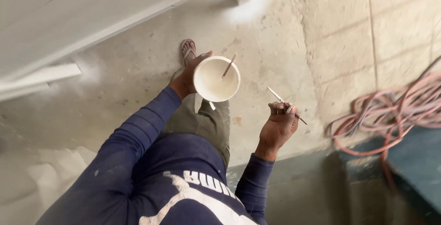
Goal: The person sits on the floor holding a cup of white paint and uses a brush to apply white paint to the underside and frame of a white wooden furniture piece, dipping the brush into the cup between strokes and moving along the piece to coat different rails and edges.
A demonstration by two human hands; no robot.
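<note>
The left hand point(187, 79) is wrapped around the side of a round white plastic cup filled with white paint point(216, 79), its thumb hooked over the rim at the top left; a thin stick point(228, 65) leans inside the cup against the far rim. The cup is held out in front of the body, above the grey concrete floor point(275, 45) and over the bent knee in olive trousers point(206, 121). The right hand point(277, 126) is closed on a slim paintbrush with a pale handle point(285, 104), pinched between the fingers so that it slants from upper left to lower right; this hand sits well apart from the cup, lower and to the right. Both arms wear dark blue long sleeves point(133, 147) (flecked with white spots); a foot in a flip-flop sandal point(188, 49) shows just beyond the left hand. A white-painted plank surface point(69, 18) runs across the upper left; a loose coil of pinkish-red hose point(390, 112) lies on the floor at the right, near a dark green ledge point(413, 160).
</note>
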